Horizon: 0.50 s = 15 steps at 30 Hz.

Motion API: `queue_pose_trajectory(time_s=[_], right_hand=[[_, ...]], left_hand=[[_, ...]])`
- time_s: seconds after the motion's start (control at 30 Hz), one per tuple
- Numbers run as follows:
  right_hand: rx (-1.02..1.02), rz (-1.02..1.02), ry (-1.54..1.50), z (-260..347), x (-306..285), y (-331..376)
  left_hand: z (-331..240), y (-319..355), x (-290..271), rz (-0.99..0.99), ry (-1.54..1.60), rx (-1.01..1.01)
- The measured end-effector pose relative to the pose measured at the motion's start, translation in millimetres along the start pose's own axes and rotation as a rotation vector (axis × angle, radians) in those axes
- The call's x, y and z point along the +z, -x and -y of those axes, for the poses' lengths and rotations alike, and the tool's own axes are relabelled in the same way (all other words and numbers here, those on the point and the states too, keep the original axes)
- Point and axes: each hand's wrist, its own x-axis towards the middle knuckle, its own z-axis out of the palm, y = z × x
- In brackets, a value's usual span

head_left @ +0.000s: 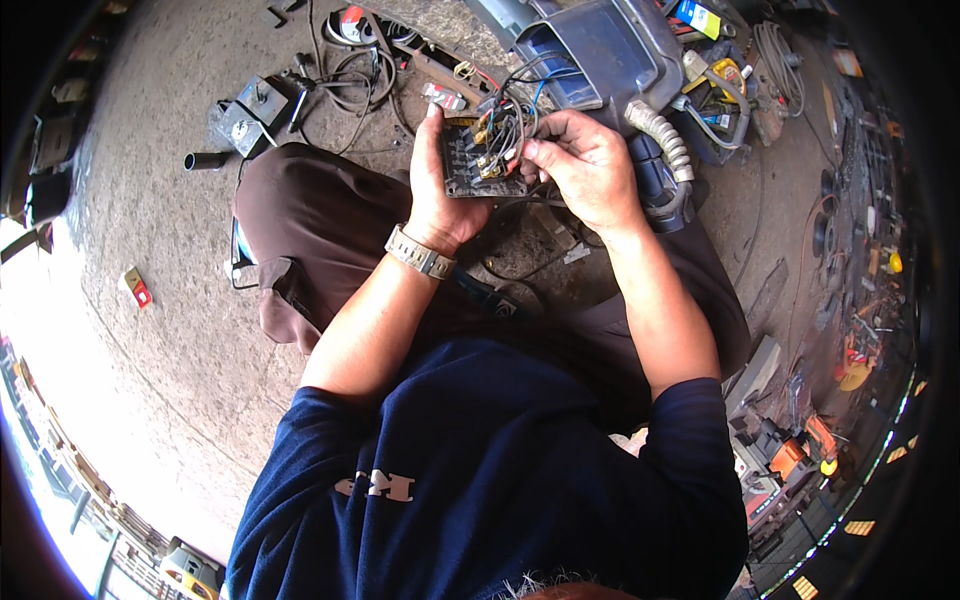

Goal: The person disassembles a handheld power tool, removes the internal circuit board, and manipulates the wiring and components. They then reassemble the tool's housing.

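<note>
My left hand (437, 195) holds a dark square panel (462, 182) from its left side and below, the thumb up along its edge. Brass-coloured terminals and a bundle of wires (507, 130) sit on the side of the panel facing me. My right hand (585, 165) pinches at the panel's right side, thumb and forefinger closed on a wire (522, 147) there; the exact grip is partly hidden by the fingers. Black, blue and red wires lead from the panel to a dark blue machine housing (610, 60) just beyond it.
A ribbed grey hose (662, 140) curves beside the housing. Coiled black cable (360, 85), a metal box (250, 115) and a short pipe (205, 160) lie at the far left. A red-and-white small box (135, 287) rests on the concrete floor. Tools and parts clutter the right side.
</note>
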Motion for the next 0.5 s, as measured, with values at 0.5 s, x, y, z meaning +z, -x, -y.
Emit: queue_pose_trajectory(time_s=[0.5], right_hand=[[-0.015, -0.019, 0.040, -9.7, 2.3, -0.9]], left_hand=[[-0.8, 0.9, 1.1, -0.025, 0.072, 0.021]])
